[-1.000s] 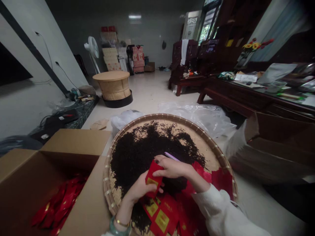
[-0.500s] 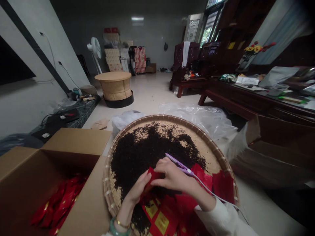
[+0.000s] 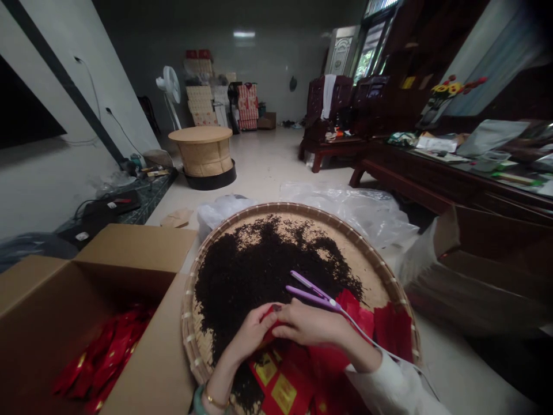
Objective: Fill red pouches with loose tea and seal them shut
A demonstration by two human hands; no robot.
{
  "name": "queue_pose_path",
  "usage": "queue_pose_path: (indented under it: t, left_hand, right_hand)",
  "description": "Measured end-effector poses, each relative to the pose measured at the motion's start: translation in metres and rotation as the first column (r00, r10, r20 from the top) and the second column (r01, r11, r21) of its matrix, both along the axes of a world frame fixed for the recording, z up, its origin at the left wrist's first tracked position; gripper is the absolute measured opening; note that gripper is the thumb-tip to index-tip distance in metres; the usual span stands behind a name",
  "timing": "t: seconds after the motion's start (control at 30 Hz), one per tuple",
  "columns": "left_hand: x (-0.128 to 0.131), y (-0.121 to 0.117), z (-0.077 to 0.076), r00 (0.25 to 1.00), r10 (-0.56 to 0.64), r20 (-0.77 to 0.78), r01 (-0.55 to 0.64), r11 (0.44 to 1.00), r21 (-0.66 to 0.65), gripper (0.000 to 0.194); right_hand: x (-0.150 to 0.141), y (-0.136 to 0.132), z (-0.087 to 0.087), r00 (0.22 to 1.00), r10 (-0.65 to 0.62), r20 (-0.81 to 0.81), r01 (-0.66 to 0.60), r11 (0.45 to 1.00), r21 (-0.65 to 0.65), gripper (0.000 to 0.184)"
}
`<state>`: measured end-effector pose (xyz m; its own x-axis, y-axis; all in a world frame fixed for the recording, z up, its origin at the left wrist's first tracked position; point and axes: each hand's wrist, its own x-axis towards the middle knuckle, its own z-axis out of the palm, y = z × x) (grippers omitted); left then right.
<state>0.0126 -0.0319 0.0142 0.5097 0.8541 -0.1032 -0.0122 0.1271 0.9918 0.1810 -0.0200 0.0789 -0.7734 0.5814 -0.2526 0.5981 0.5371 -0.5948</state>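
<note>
My left hand (image 3: 250, 337) and my right hand (image 3: 309, 325) meet low over a round bamboo winnowing tray (image 3: 328, 227), which holds a heap of loose black tea (image 3: 259, 271). Between my fingers, a red packet (image 3: 270, 329) is mostly hidden. My right hand also grips a purple clamp-type heat sealer (image 3: 311, 295), whose jaws stand apart and whose white cord runs off to the lower right. Red packets with gold labels (image 3: 283, 392) lie on the tray beneath my hands.
To the left of the tray, a cardboard box (image 3: 138, 248) stands open with red packets (image 3: 101, 357) inside. Crumpled clear plastic (image 3: 345, 213) lies behind the tray. A dark wooden table (image 3: 410, 178) stands at the right, and a brown carton flap (image 3: 488, 242) sits close by.
The red packet has dropped lower and now lies mostly hidden between my hands. The purple sealer shows more fully, with its jaws apart. My view has shifted slightly.
</note>
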Motion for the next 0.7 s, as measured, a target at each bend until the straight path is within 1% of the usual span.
queue_pose_path:
  t: [0.07,0.13,0.2,0.27,0.3,0.37,0.4,0.43,0.47,0.5,0.53,0.57,0.6,0.63,0.67,0.7]
  left_hand:
    - [0.0,0.0,0.001,0.999,-0.039,0.005,0.039,0.999,-0.01,0.061]
    - [0.0,0.001,0.001,1.0,-0.028,0.011,0.029,1.0,-0.013,0.064]
    - [-0.001,0.002,-0.001,1.0,0.026,0.0,-0.026,1.0,0.005,0.067]
    - [-0.003,0.003,-0.005,0.993,0.118,-0.013,-0.117,0.993,0.017,0.07]
    - [-0.004,0.003,-0.007,0.985,0.169,-0.014,-0.169,0.986,-0.006,0.071]
    - [-0.007,0.002,-0.011,0.96,0.279,-0.001,-0.277,0.95,-0.143,0.076]
    - [-0.009,0.001,-0.012,0.945,0.328,0.01,-0.317,0.919,-0.233,0.079]
    - [-0.01,0.0,-0.012,0.93,0.367,0.029,-0.339,0.886,-0.316,0.082]
    - [-0.011,-0.001,-0.012,0.918,0.393,0.059,-0.343,0.859,-0.38,0.085]
    - [-0.012,-0.003,-0.01,0.91,0.403,0.098,-0.329,0.846,-0.419,0.086]
    - [-0.013,-0.003,-0.008,0.907,0.396,0.144,-0.301,0.848,-0.436,0.087]
    - [-0.013,-0.004,-0.006,0.905,0.383,0.188,-0.271,0.857,-0.439,0.088]
    - [-0.013,-0.004,-0.004,0.902,0.37,0.223,-0.247,0.865,-0.438,0.088]
    - [-0.013,-0.004,-0.002,0.897,0.365,0.247,-0.234,0.87,-0.435,0.088]
    - [-0.013,-0.004,-0.001,0.893,0.367,0.262,-0.232,0.872,-0.431,0.088]
    - [-0.013,-0.004,-0.001,0.887,0.376,0.269,-0.239,0.871,-0.428,0.088]
  right_hand:
    - [-0.002,0.0,0.0,1.0,-0.006,0.026,0.005,1.0,0.014,0.023]
    - [-0.005,-0.002,0.002,0.999,-0.009,0.039,0.008,1.0,0.025,0.026]
    - [-0.008,-0.004,0.008,1.0,-0.012,0.014,0.011,0.999,0.043,0.025]
    - [-0.011,-0.005,0.014,0.998,-0.027,-0.061,0.031,0.997,0.073,0.023]
    - [-0.012,-0.004,0.016,0.992,-0.038,-0.117,0.048,0.996,0.081,0.023]
    - [-0.011,0.003,0.017,0.956,-0.116,-0.269,0.137,0.989,0.06,0.027]
    - [-0.011,0.01,0.015,0.917,-0.191,-0.351,0.213,0.977,0.026,0.032]
    - [-0.01,0.018,0.011,0.861,-0.28,-0.425,0.304,0.953,-0.013,0.037]
    - [-0.01,0.028,0.006,0.794,-0.378,-0.476,0.399,0.915,-0.062,0.042]
    - [-0.011,0.038,-0.001,0.751,-0.449,-0.485,0.476,0.876,-0.075,0.042]
    - [-0.012,0.048,-0.009,0.742,-0.483,-0.465,0.525,0.85,-0.044,0.036]
    - [-0.016,0.058,-0.017,0.778,-0.473,-0.413,0.525,0.851,0.014,0.036]
    - [-0.02,0.067,-0.026,0.838,-0.438,-0.327,0.485,0.871,0.077,0.047]
    - [-0.027,0.074,-0.034,0.887,-0.407,-0.218,0.437,0.892,0.115,0.064]
    - [-0.034,0.079,-0.042,0.921,-0.375,-0.102,0.386,0.914,0.126,0.079]
    - [-0.042,0.082,-0.049,0.943,-0.334,-0.006,0.332,0.933,0.137,0.088]
